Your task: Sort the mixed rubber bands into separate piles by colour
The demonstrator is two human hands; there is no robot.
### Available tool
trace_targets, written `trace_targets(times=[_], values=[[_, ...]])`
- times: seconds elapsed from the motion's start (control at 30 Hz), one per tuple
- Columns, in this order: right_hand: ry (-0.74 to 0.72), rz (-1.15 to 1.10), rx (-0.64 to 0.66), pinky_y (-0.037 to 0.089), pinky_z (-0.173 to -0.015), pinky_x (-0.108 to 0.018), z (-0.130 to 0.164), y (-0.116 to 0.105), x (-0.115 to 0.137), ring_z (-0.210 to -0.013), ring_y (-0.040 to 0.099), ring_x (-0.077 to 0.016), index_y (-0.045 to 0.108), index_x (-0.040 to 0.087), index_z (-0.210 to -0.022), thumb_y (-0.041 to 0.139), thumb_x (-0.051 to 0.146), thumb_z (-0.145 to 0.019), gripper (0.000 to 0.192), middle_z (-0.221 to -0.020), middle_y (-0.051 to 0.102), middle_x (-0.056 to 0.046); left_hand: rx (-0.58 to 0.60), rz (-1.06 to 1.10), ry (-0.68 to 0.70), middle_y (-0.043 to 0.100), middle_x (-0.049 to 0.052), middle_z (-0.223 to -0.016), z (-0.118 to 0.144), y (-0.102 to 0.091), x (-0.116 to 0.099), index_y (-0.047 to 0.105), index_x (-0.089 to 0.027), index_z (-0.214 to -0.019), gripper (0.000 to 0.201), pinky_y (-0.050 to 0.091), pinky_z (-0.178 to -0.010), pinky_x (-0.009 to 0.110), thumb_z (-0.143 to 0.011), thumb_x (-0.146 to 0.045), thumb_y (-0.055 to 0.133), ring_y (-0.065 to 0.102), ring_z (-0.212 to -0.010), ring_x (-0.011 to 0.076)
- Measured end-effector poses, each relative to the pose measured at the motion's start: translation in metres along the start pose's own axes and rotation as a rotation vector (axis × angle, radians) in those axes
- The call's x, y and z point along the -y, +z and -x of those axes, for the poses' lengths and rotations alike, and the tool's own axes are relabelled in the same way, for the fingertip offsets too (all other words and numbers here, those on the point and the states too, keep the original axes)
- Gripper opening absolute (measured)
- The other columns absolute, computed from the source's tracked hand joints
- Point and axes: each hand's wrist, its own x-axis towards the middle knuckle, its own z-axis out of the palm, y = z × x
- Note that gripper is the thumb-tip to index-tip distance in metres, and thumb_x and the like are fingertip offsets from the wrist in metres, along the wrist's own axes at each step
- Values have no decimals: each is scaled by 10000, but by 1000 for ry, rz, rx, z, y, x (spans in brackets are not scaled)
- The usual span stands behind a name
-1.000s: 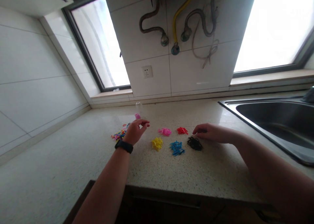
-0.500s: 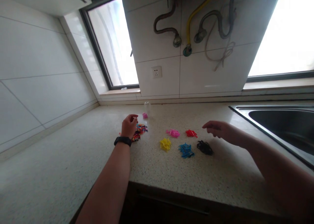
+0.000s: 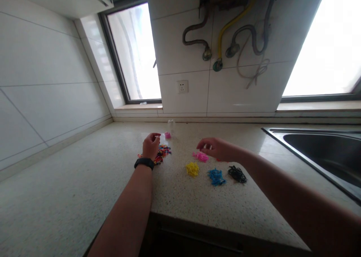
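On a speckled countertop (image 3: 84, 197) lie small heaps of coloured bands: a mixed heap (image 3: 161, 153), a pink heap (image 3: 200, 156), a yellow heap (image 3: 192, 169), a blue heap (image 3: 216, 176) and a black heap (image 3: 237, 174). My left hand (image 3: 150, 145), with a black band on its wrist, hovers at the mixed heap with fingertips pinched together; whether it holds a band is too small to tell. My right hand (image 3: 214, 148) floats just above the pink heap, fingers curled and apart, and hides the red heap.
A small clear bottle (image 3: 170, 129) with a pink base stands behind the heaps. A steel sink (image 3: 321, 151) is set in at the right. Tiled walls, a socket (image 3: 182, 86), hoses and two windows stand behind. The counter's front edge runs below the heaps.
My left hand moved left from the bottle to the mixed heap. My right hand swung left from the black heap to above the pink heap. The view shifted left.
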Motion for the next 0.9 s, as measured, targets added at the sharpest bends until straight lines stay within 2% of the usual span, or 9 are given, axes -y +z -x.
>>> trace_targets(times=[0.23,0.37,0.5,0.67,0.8,0.9], values=[[-125,167,129,463,-757,-255,-63,46,19,-849,678,-189,730,193,-1082,576,198,-805,317,-989,756,-65,-29,5,-1,594,-7,-644,-2,1,2,693,-159,-937,268,405,-561,232,-805,-297,506,553,-595,141],[-108,268,159,461,-813,-272,-89,66,24,-971,675,-224,707,202,-1152,572,208,-802,375,-1125,735,-77,-51,17,6,573,-12,-630,-2,-1,-1,693,-164,-933,264,394,-546,233,-814,-308,506,531,-571,137],[-73,325,135,456,-852,-269,-114,83,20,-1042,654,-229,682,181,-1191,565,220,-822,390,-1181,713,-98,-79,21,-10,564,-15,-616,-3,-2,-2,695,-165,-924,260,393,-547,235,-807,-302,508,523,-562,137],[-7,366,96,459,-866,-297,-138,98,14,-1068,641,-243,661,167,-1214,555,252,-864,375,-1212,691,-133,-74,16,-17,608,2,-656,-4,-1,0,695,-164,-932,266,397,-562,235,-808,-304,506,551,-600,144],[46,401,67,473,-831,-330,-148,104,14,-1065,641,-277,697,174,-1131,550,314,-886,318,-1198,693,-152,-62,10,-19,610,0,-640,-5,1,3,697,-164,-939,270,399,-563,239,-812,-306,505,561,-589,145],[70,416,51,477,-814,-325,-153,105,15,-1049,649,-273,710,199,-1098,570,353,-881,301,-1169,707,-130,-64,9,-6,611,0,-639,-5,1,4,695,-166,-940,265,394,-554,237,-820,-307,505,558,-580,143]])
